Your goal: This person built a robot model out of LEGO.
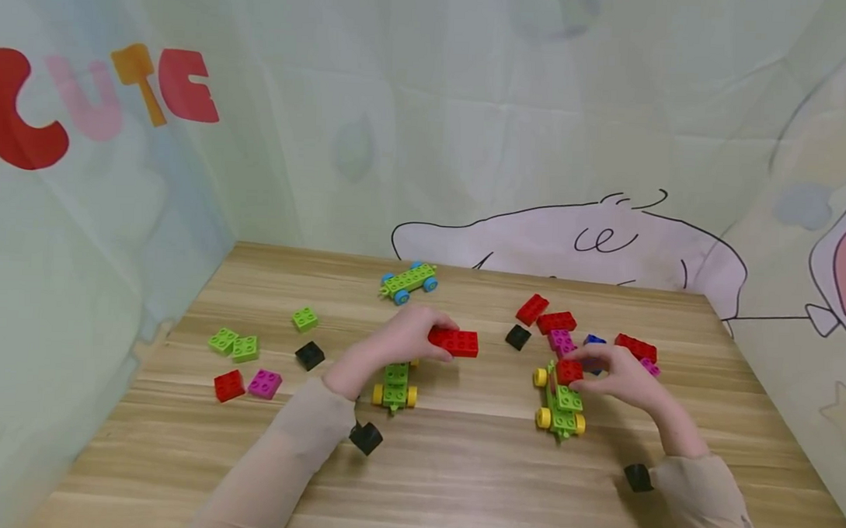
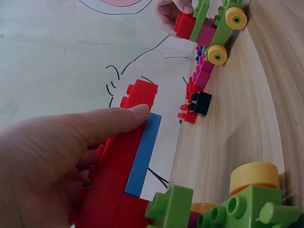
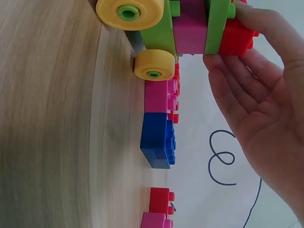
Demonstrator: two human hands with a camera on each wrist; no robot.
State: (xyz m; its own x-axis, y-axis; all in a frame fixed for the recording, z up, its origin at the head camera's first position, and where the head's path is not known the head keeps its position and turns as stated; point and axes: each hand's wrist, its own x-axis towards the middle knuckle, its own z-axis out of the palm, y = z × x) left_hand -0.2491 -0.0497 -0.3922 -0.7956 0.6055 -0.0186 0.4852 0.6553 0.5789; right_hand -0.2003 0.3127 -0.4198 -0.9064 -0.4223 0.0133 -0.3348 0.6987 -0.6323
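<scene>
My left hand (image 1: 417, 334) grips a long red brick (image 1: 464, 344), the thumb lying along it in the left wrist view. A blue brick (image 2: 145, 154) sits against its underside, above the left green toy car base (image 1: 395, 387) with yellow wheels. How this stack joins the base is partly hidden. My right hand (image 1: 615, 372) pinches a small red brick (image 1: 569, 372) between thumb and fingers. That brick is on top of a green brick (image 3: 216, 28) on the right green car base (image 1: 563, 424). A magenta brick (image 3: 189, 28) lies between green brick and base.
A green car base with blue wheels (image 1: 408, 280) stands at the back. Left lie lime bricks (image 1: 245, 349), a red brick (image 1: 229, 385), a magenta brick (image 1: 265, 383) and a black brick (image 1: 310, 356). Red bricks (image 1: 557, 323), another black brick (image 1: 517, 337) and a blue brick (image 3: 156, 137) lie back right.
</scene>
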